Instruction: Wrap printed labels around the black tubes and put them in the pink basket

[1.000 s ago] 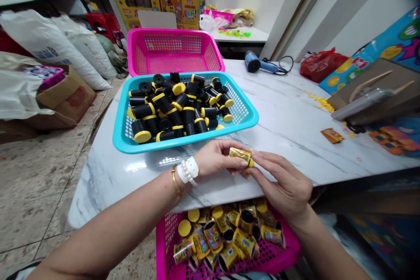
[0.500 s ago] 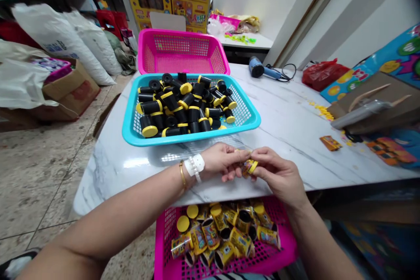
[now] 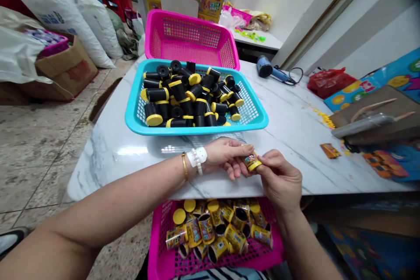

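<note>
Above the table's front edge, my left hand (image 3: 229,157) closes its thumb and fingers around a small cup (image 3: 252,161) with a printed yellow wrapper and a yellow rim band. My right hand (image 3: 282,177) pinches the same cup at its right side, fingertips on the yellow end. Just below both hands, a pink basket (image 3: 156,253) at my lap holds several yellow-wrapped cups (image 3: 206,229), some showing dark open mouths. Beyond the hands, a turquoise basket (image 3: 197,131) contains many black cups (image 3: 157,94) with yellow lids and no wrappers.
Behind the turquoise basket is another pink basket (image 3: 193,54). A blue heat gun (image 3: 264,67) with a cord lies at the table's back. To the right are a red plastic bag (image 3: 330,82), a cardboard box (image 3: 370,100) and scattered yellow pieces (image 3: 323,118). White sacks (image 3: 55,13) stand left.
The held cup has turned so that more of its printed side shows. My right hand has shifted slightly down and right, and the view has tilted downward.
</note>
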{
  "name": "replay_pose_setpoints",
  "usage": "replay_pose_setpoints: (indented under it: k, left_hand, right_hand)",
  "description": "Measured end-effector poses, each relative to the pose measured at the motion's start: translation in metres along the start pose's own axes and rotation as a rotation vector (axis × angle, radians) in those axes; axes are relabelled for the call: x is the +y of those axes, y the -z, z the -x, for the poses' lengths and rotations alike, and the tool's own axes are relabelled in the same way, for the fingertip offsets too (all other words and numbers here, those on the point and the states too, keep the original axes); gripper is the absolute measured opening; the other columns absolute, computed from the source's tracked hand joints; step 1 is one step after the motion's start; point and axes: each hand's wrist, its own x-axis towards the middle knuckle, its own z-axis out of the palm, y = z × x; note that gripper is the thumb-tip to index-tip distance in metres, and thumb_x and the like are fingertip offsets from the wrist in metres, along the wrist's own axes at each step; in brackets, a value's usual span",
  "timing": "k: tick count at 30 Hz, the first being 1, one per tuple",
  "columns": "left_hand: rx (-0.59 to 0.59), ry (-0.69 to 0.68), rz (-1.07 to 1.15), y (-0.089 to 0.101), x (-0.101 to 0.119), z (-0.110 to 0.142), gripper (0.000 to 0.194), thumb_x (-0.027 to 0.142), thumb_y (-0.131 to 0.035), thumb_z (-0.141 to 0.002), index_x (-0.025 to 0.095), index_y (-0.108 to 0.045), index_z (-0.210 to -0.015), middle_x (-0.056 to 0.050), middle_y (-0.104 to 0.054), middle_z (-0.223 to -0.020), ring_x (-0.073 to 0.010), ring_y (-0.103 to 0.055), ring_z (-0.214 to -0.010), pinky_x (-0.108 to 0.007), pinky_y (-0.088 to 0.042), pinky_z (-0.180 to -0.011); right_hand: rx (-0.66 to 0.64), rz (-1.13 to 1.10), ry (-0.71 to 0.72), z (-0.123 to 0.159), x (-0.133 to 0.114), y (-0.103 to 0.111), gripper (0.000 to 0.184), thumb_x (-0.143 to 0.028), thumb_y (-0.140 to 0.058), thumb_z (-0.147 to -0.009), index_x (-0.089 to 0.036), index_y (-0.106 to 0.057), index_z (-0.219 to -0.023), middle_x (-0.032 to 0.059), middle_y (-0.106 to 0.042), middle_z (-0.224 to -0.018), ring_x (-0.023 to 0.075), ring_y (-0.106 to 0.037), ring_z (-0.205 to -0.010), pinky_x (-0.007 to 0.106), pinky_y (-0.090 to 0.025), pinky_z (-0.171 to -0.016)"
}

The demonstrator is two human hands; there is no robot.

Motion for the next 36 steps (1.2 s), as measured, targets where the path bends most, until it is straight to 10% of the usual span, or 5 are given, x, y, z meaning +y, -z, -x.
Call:
replay_pose_setpoints:
  k: [6, 15, 22, 30, 36]
  left_hand:
    - [0.093, 0.035, -0.058, -0.006, 0.001, 0.002, 0.052, 0.063, -0.069, -0.083, 0.012, -0.064, -0.075, 0.001, -0.063, -0.050, -0.0075, -0.053, -0.034, -0.016, -0.041, -0.033]
    - [0.086, 0.016, -0.132, -0.004, 0.004, 0.004, 0.049, 0.061, -0.077, -0.076, 0.013, -0.068, -0.078, 0.002, -0.061, -0.050, -0.0061, -0.050, -0.036, -0.016, -0.037, -0.035]
    - [0.132, 0.016, -0.015, -0.009, 0.002, 0.001, 0.039, 0.046, -0.082, -0.077, 0.010, -0.070, -0.085, -0.001, -0.066, -0.062, -0.0064, -0.056, -0.048, -0.016, -0.042, -0.043]
    - [0.168, -0.215, -0.274, -0.011, -0.002, -0.002, 0.016, 0.027, -0.069, -0.089, 0.014, -0.062, -0.084, 0.003, -0.061, -0.058, -0.0069, -0.052, -0.047, -0.018, -0.041, -0.045]
    - [0.010, -0.290, -0.309, -0.002, -0.004, -0.004, 0.023, 0.024, -0.072, -0.083, 0.013, -0.065, -0.102, 0.000, -0.066, -0.076, -0.0071, -0.056, -0.056, -0.020, -0.045, -0.053]
  right_hand:
    - [-0.077, 0.288, 0.106, -0.001, -0.015, -0.001, 0.030, -0.008, -0.079, -0.078, -0.029, -0.080, -0.101, 0.0031, -0.066, -0.099, 0.0166, -0.067, -0.092, 0.029, -0.059, -0.077]
    - [0.063, 0.263, 0.160, 0.006, -0.007, 0.006, 0.016, -0.013, -0.076, -0.080, -0.025, -0.077, -0.090, 0.0012, -0.062, -0.086, 0.0140, -0.062, -0.077, 0.026, -0.053, -0.062]
    - [0.138, 0.645, 0.226, 0.022, -0.010, 0.002, 0.048, -0.016, -0.087, -0.071, -0.030, -0.076, -0.115, 0.0040, -0.071, -0.101, 0.0180, -0.070, -0.082, 0.033, -0.063, -0.074]
    - [0.314, -0.061, -0.532, 0.010, -0.007, -0.011, 0.031, -0.042, -0.091, -0.066, -0.017, -0.079, -0.079, 0.0044, -0.078, -0.077, 0.0156, -0.072, -0.064, 0.028, -0.065, -0.062]
    - [0.244, -0.311, -0.722, 0.004, -0.012, -0.002, 0.033, -0.038, -0.095, -0.060, -0.016, -0.078, -0.079, 0.0038, -0.078, -0.072, 0.0131, -0.073, -0.061, 0.019, -0.062, -0.056]
